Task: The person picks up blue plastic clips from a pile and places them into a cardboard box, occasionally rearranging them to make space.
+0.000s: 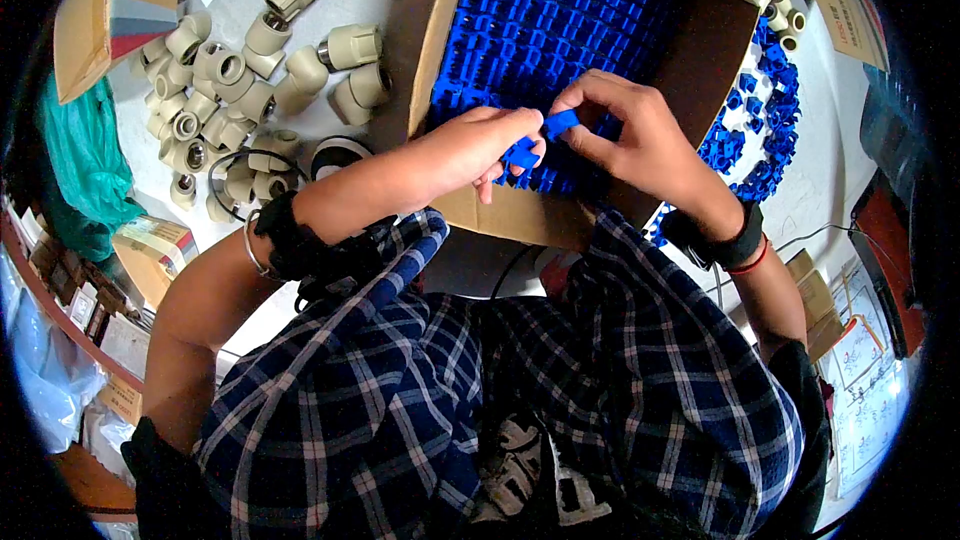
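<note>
My left hand [497, 147] is closed around a small blue plastic piece [520, 154], which shows between its fingers. Pinched between thumb and forefinger of my right hand [637, 135] is another blue plastic piece [561, 124]. The two hands are close together, almost meeting, over the near side of an open cardboard box [500, 217]. Rows of similar blue pieces [550, 20] fill the box, packed side by side. The exact kind of these pieces is too small to make out.
Beige pipe fittings [230, 70], some with metal inserts, lie heaped on the floor to the left. More blue pieces [770, 125] are scattered at right, below further beige fittings [785, 15]. A green plastic bag [90, 160] and small carton [155, 250] stand at far left.
</note>
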### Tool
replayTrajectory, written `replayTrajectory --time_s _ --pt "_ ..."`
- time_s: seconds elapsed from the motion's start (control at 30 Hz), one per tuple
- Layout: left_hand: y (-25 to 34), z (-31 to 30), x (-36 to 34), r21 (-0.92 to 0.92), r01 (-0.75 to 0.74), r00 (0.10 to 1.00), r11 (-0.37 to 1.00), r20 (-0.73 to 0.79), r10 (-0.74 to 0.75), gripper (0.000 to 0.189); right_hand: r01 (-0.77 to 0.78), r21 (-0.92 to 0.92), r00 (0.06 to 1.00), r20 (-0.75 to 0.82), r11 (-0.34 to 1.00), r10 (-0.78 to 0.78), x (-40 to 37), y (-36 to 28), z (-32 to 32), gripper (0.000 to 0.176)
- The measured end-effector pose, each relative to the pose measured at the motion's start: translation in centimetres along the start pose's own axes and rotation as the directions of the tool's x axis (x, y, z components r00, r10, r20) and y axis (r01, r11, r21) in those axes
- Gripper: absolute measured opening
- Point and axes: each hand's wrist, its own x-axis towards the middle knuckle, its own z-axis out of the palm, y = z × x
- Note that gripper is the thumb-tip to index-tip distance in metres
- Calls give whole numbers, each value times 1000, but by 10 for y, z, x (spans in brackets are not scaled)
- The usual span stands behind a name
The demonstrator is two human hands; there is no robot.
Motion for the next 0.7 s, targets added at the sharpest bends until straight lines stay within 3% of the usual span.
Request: replayTrajectory --time_s 0.03,0.1,0.27,0.33,0.7 --pt "0 0 0 -1 0 1000 1000 1 0 43 -1 0 1000 0 1000 1 -1 2 -2 18" --pt "1 1 0 73 22 1000 997 7 -23 38 -154 -21 985 -80 988 152 -3 7 -8 18" --pt "-3 -1 2 92 6 999 996 32 -9 34 -128 -271 991 -71 954 113 -6 20 -11 21" --pt "-3 -1 1 93 7 999 996 39 -10 34 -134 -424 987 25 896 160 -8 20 -5 23" --pt "-1 -1 0 113 -22 999 993 37 18 35 -89 -458 988 68 884 135 -15 24 12 25"
